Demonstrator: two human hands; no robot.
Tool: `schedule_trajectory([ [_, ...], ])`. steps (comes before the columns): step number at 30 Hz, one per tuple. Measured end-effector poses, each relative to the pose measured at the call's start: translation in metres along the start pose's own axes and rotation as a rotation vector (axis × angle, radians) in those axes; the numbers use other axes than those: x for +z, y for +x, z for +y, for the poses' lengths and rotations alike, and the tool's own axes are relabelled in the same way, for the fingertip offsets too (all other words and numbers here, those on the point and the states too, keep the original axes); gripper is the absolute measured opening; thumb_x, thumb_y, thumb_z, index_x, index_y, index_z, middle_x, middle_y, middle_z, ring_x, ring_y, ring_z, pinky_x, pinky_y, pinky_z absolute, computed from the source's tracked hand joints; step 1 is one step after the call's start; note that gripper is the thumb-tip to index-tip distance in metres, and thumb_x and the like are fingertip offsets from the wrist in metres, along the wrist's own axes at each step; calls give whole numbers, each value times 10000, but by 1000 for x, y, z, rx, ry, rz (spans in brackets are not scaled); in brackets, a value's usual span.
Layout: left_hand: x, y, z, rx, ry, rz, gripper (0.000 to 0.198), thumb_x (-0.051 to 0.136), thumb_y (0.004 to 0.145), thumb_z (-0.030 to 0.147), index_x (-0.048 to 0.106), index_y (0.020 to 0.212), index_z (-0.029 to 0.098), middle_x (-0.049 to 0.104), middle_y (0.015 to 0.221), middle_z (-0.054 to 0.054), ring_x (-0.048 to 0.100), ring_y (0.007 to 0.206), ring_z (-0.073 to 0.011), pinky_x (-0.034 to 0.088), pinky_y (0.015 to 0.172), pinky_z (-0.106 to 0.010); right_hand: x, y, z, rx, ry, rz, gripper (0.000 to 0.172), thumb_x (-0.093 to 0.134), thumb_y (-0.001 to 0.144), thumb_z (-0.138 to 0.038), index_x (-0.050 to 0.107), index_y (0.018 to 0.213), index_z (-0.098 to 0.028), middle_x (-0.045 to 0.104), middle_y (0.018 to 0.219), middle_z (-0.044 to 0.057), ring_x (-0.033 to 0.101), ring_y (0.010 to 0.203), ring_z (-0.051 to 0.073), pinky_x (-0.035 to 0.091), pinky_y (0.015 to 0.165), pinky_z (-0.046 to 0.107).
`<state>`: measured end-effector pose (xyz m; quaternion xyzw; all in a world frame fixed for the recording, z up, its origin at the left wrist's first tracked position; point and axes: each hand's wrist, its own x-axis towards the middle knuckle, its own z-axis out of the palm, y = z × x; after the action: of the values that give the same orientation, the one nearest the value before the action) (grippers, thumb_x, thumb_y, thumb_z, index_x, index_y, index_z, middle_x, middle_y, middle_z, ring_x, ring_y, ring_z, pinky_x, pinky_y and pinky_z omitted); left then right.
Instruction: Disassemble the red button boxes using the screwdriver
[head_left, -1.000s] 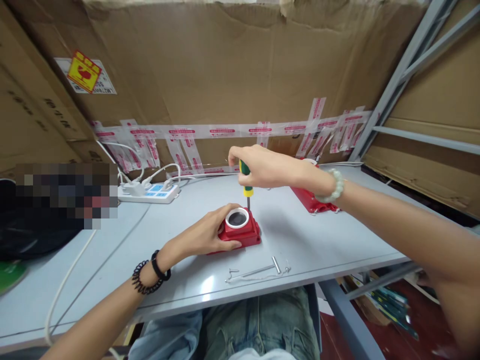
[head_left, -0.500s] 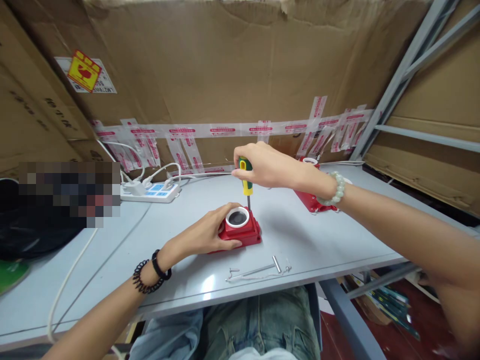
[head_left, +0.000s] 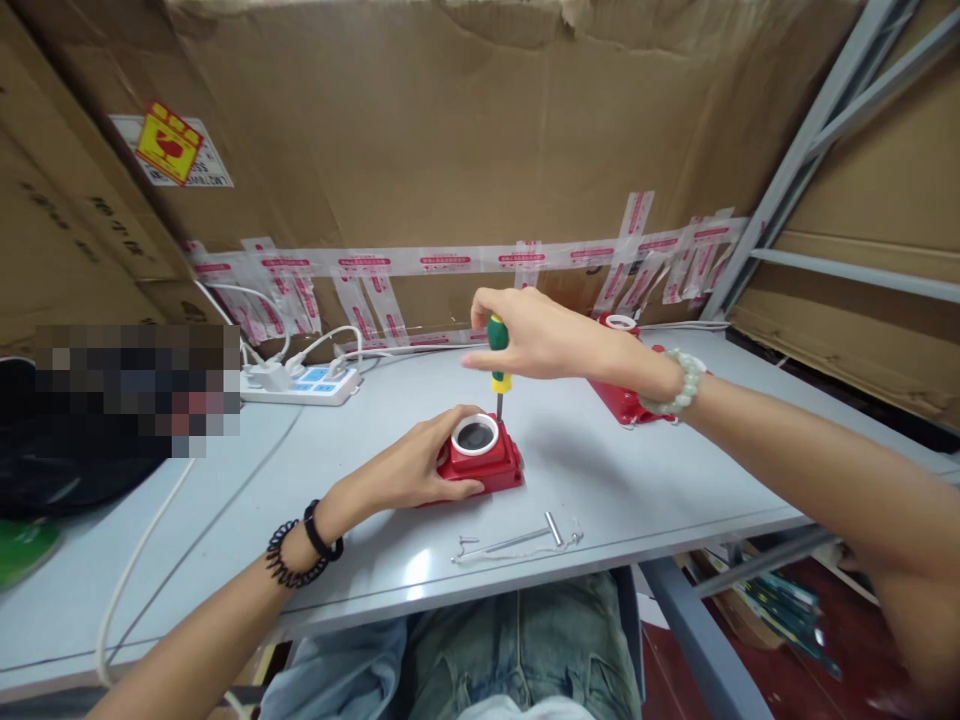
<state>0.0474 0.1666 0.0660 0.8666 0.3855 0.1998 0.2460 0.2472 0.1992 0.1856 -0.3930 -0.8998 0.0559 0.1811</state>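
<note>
My left hand [head_left: 420, 462] is closed around the left side of a red box-shaped housing [head_left: 499, 473] with a white-ringed round window on top, pressing it to the tabletop. My right hand [head_left: 536, 335] grips a green and yellow screwdriver [head_left: 498, 345] by its handle. The screwdriver stands upright, its shaft pointing down to the housing's back right corner; whether a screw sits under the tip is too small to see. In front of the housing lies a thin metal T-shaped rod [head_left: 525, 538] with a cord and small fittings beside it.
A second red housing [head_left: 619, 402] stands behind my right forearm. At the back left is a white power strip [head_left: 319, 385] with plugs and cables. A large taped cardboard box [head_left: 465, 150] walls off the back; a grey metal frame [head_left: 795, 150] rises on the right.
My right hand has shifted slightly right, and the screwdriver has turned in its grip, showing a different side of the handle. My left hand and the housing stay put.
</note>
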Motion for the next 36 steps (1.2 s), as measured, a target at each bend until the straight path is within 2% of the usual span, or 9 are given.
schedule_trajectory([
  [2,0,0,0,-9,-2,-4,658,727,743,395,431,1309,236,609,1206,-80,606,1037,-264,486,898,-370,0,-1,2,30,-10,29,251,556,796,-216,459,1025,-182,573,827,31,479,699,158,340,601,299],
  [6,0,0,1,-17,-3,-6,651,727,742,409,440,1301,239,609,1207,-79,605,1032,-266,487,898,-376,-1,-3,6,7,76,-49,508,637,699,-181,383,1138,-204,584,924,43,495,724,162,355,575,284],
  [11,-1,0,2,-14,-10,-9,633,728,742,384,441,1288,243,611,1196,-73,606,1021,-258,490,887,-367,-3,-5,6,33,-32,30,345,604,779,-251,422,1065,-186,548,813,32,482,726,178,350,594,298],
  [15,0,0,1,-13,-6,-2,632,723,741,398,443,1285,242,616,1191,-76,611,1016,-263,494,881,-374,-5,-4,5,-2,40,-77,494,658,692,-180,399,1112,-210,565,888,27,497,753,169,350,573,277],
  [20,0,0,1,-16,-11,-1,640,728,739,392,440,1292,244,614,1189,-73,608,1020,-261,494,879,-367,-3,-2,3,30,-3,15,234,609,759,-233,457,933,-199,544,796,14,484,739,160,342,594,286],
  [24,0,0,2,-18,-2,-1,630,729,740,384,445,1285,247,614,1185,-63,608,1019,-256,490,880,-360,-3,-2,2,14,79,-45,372,655,696,-208,433,995,-209,561,919,31,494,768,159,363,586,278],
  [28,0,0,2,-23,-6,0,639,723,739,397,441,1291,243,616,1186,-72,611,1015,-263,495,871,-365,-4,-4,3,62,5,11,328,638,741,-227,428,992,-204,550,856,32,494,773,179,363,601,294],
  [32,0,0,0,-21,-5,-1,644,726,738,399,435,1290,240,608,1205,-81,605,1031,-268,487,889,-377,-4,-5,6,38,81,-55,530,701,692,-217,373,1109,-216,575,922,39,521,770,181,377,585,284],
  [36,0,0,1,-24,-6,-5,635,731,739,374,435,1286,248,616,1184,-67,611,1012,-257,492,873,-360,-3,-6,5,84,-15,35,420,654,784,-337,396,1081,-190,558,843,42,527,773,203,382,620,308],
])
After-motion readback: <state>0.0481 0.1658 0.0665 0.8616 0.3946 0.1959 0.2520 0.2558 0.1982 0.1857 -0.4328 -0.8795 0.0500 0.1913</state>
